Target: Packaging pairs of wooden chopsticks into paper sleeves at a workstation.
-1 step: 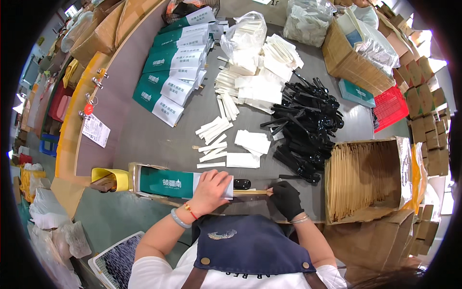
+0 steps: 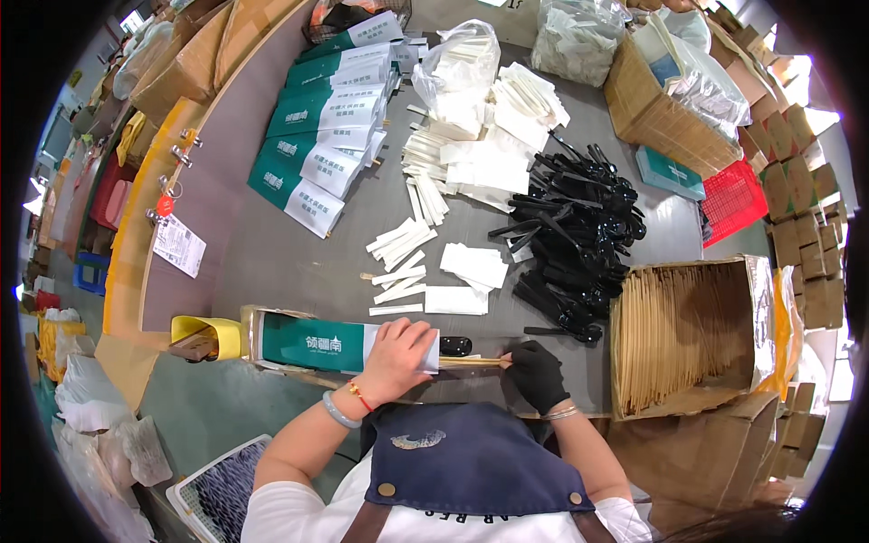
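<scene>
My bare left hand (image 2: 398,356) grips the white end of a green-and-white paper sleeve (image 2: 303,344) lying in a narrow cardboard box (image 2: 253,326). In a black glove, my right hand (image 2: 536,376) pinches the end of wooden chopsticks (image 2: 475,362), whose other end goes in at the sleeve's mouth. Beside them a black plastic spoon (image 2: 455,347) shows at that mouth; the rest of it is hidden. Beyond my hands lie white paper packets (image 2: 457,300) and thin white strips (image 2: 398,244). A heap of black spoons (image 2: 579,235) is just past my right hand.
Green-and-white sleeves (image 2: 312,158) are stacked at the far left. An open carton of chopsticks (image 2: 679,339) stands at my right. Farther off are a plastic bag of white packets (image 2: 460,72), a carton (image 2: 656,109) and a red basket (image 2: 733,204). A yellow container (image 2: 208,337) adjoins the narrow box.
</scene>
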{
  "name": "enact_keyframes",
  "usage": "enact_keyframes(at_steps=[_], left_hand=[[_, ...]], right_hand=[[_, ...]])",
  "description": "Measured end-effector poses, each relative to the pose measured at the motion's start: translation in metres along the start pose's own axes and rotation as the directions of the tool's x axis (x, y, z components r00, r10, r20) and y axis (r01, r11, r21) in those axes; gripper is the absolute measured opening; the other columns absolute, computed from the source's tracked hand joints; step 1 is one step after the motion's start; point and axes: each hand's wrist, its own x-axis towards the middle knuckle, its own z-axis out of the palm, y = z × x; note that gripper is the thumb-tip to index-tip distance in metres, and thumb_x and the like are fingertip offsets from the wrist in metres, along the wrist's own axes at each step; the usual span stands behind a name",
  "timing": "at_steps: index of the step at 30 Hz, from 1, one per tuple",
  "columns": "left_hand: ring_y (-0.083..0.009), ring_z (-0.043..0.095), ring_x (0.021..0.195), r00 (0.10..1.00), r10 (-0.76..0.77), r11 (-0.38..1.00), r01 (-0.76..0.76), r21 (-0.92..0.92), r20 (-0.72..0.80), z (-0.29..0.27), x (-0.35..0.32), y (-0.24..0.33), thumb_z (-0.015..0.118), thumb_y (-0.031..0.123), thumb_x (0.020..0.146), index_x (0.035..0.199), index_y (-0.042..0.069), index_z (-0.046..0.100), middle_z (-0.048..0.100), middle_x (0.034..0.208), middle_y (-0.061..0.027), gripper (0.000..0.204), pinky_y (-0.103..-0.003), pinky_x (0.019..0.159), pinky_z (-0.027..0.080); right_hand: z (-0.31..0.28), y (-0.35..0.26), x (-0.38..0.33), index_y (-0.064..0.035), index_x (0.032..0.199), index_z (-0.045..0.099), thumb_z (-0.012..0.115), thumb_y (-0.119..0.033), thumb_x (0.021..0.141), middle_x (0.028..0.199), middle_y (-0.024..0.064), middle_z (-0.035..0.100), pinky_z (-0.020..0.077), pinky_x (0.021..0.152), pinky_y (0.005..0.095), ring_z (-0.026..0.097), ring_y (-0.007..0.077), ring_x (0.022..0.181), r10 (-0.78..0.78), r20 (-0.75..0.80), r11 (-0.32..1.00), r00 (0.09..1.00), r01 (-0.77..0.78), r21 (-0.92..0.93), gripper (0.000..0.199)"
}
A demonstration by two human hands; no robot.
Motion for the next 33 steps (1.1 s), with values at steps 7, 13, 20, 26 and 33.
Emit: enact_keyframes(at_steps=[7, 13, 20, 26, 33], left_hand=[[-0.0311, 0.048, 0.113, 0.999, 0.036, 0.999, -0.036, 0.007, -0.027, 0.016, 0.011, 0.003, 0.087, 0.020, 0.053, 0.124, 0.007, 0.057, 0.054, 0.124, -0.0072, 0.078, -0.044, 0.096, 0.039], [-0.0305, 0.050, 0.104, 0.992, 0.101, 0.992, -0.106, 0.072, 0.071, -0.006, 0.021, 0.007, 0.083, 0.015, 0.055, 0.122, 0.020, 0.059, 0.053, 0.114, -0.0086, 0.071, -0.043, 0.088, 0.042], [-0.0309, 0.053, 0.091, 0.927, 0.162, 0.969, -0.215, 0.125, 0.338, -0.031, 0.041, 0.011, 0.074, 0.012, 0.061, 0.103, 0.018, 0.061, 0.051, 0.098, -0.0103, 0.044, -0.042, 0.075, 0.045], [-0.0360, 0.054, 0.099, 0.976, 0.131, 0.986, -0.146, 0.079, 0.172, -0.114, 0.069, -0.029, 0.069, 0.004, 0.062, 0.092, 0.011, 0.062, 0.055, 0.105, -0.0128, 0.032, -0.045, 0.084, 0.048], [-0.0407, 0.042, 0.125, 0.959, -0.213, 0.977, 0.208, -0.045, -0.189, -0.014, -0.006, -0.046, 0.084, 0.023, 0.063, 0.112, 0.005, 0.062, 0.046, 0.135, -0.0174, 0.057, -0.052, 0.103, 0.037]], right_hand=[[0.059, -0.039, 0.021, -0.0023, 0.104, 0.061, 0.072, -0.012, 0.080, 0.099, 0.0125, 0.064, 0.0514, 0.077, 0.0365, 0.065, 0.0255, 0.088, -0.029, 0.008, 0.840, 1.000, 0.020, 0.542, 0.028], [0.002, -0.037, 0.015, -0.0108, 0.113, 0.059, 0.084, -0.032, 0.064, 0.104, 0.0100, 0.060, 0.0422, 0.091, 0.0425, 0.056, 0.0260, 0.105, -0.294, -0.168, 0.945, 0.941, 0.260, -0.198, 0.059], [-0.016, -0.037, 0.018, -0.0129, 0.113, 0.060, 0.085, -0.034, 0.056, 0.106, 0.0103, 0.059, 0.0383, 0.092, 0.0439, 0.054, 0.0306, 0.104, -0.356, 0.009, 0.868, 0.935, 0.334, -0.368, 0.066], [-0.086, -0.035, -0.004, -0.0117, 0.108, 0.058, 0.087, -0.025, 0.054, 0.104, 0.0104, 0.057, 0.0394, 0.090, 0.0430, 0.054, 0.0327, 0.101, -0.277, -0.284, 0.924, 0.918, 0.173, -0.342, 0.064], [-0.053, -0.030, -0.011, -0.0106, 0.105, 0.058, 0.084, -0.030, 0.056, 0.101, 0.0089, 0.058, 0.0390, 0.088, 0.0425, 0.055, 0.0305, 0.099, -0.212, -0.155, 0.914, 0.965, 0.140, -0.380, 0.059]])
